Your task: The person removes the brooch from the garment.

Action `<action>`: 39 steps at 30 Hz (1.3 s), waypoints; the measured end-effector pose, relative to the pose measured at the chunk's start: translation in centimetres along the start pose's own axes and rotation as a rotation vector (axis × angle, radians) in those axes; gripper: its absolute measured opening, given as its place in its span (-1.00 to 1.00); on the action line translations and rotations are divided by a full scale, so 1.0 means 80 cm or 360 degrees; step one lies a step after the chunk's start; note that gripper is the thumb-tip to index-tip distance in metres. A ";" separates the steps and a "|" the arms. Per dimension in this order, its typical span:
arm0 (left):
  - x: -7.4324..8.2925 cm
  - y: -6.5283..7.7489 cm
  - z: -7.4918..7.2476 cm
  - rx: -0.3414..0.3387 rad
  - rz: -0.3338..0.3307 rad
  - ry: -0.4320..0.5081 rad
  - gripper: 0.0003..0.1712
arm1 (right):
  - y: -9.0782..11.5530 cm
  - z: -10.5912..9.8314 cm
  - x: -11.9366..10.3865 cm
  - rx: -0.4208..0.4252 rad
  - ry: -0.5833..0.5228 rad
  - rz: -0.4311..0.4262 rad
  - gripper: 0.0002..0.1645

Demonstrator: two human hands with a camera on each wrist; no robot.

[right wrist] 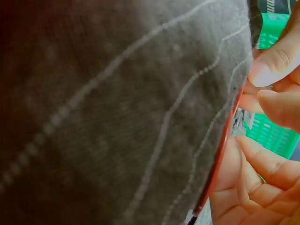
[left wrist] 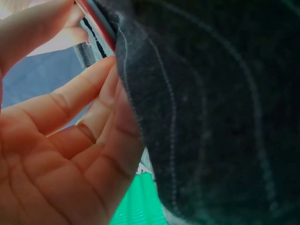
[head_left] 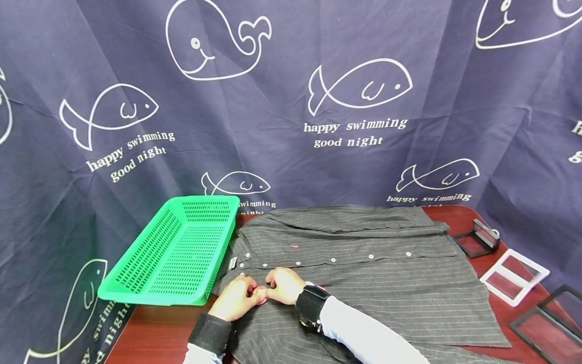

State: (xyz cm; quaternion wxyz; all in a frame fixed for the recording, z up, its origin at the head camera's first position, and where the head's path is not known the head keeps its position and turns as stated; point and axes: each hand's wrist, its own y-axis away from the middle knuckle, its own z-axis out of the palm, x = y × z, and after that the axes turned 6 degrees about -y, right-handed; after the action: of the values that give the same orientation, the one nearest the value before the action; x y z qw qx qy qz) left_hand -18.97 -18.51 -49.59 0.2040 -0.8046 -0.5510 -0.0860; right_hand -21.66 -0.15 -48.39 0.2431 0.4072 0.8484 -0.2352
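A dark grey pinstriped shirt [head_left: 364, 283] lies spread over the table, with a row of white buttons [head_left: 333, 260] running across it. Near its collar end, both hands meet at one edge of the cloth. My left hand [head_left: 234, 298] pinches that edge between thumb and fingertips. Just right of it, my right hand [head_left: 285, 285] pinches the same edge with bent fingers. A thin red strip [right wrist: 220, 157] runs along the raised cloth edge in the right wrist view. In the left wrist view the lifted cloth [left wrist: 197, 112] fills the right side and hides some fingertips.
A green plastic basket [head_left: 150, 299] stands left of the shirt, its side close to the collar. On the right of the red-brown table [head_left: 163, 328] lie a white frame [head_left: 514, 277] and a dark frame [head_left: 552, 317]. A dark stand [head_left: 486, 235] is behind them. A printed curtain [head_left: 291, 167] hangs behind.
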 end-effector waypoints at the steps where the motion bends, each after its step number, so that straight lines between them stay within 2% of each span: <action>1: 0.000 0.000 0.000 0.0001 -0.0003 0.0003 -0.71 | -0.001 0.001 0.000 -0.0013 0.0008 0.0015 -0.73; 7: 0.002 0.000 -0.001 0.0008 -0.0009 -0.0012 -0.73 | -0.007 0.007 -0.002 -0.0072 0.0039 0.0083 -0.78; 14: 0.001 0.000 -0.002 -0.0019 -0.0035 0.0000 -0.72 | -0.008 0.006 -0.009 -0.0089 0.0136 0.0066 -0.87; 25: -0.002 0.000 -0.003 -0.0060 0.0027 -0.0002 -0.72 | -0.008 0.009 -0.009 -0.0079 0.0188 0.0031 -0.86; 32: -0.002 -0.001 -0.003 -0.0063 0.0068 -0.0046 -0.77 | -0.007 0.010 -0.008 -0.0030 0.0141 0.0002 -0.80; 39: 0.000 -0.003 -0.006 -0.0062 0.0065 -0.0046 -0.80 | -0.005 0.000 -0.014 -0.0023 0.0070 0.0000 -0.84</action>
State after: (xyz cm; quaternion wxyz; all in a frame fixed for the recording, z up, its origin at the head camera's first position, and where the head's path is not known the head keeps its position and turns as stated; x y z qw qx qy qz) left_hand -19.14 -18.68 -49.11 0.1820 -0.8207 -0.5355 -0.0808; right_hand -21.39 -1.04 -47.58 0.2272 0.4105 0.8552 -0.2201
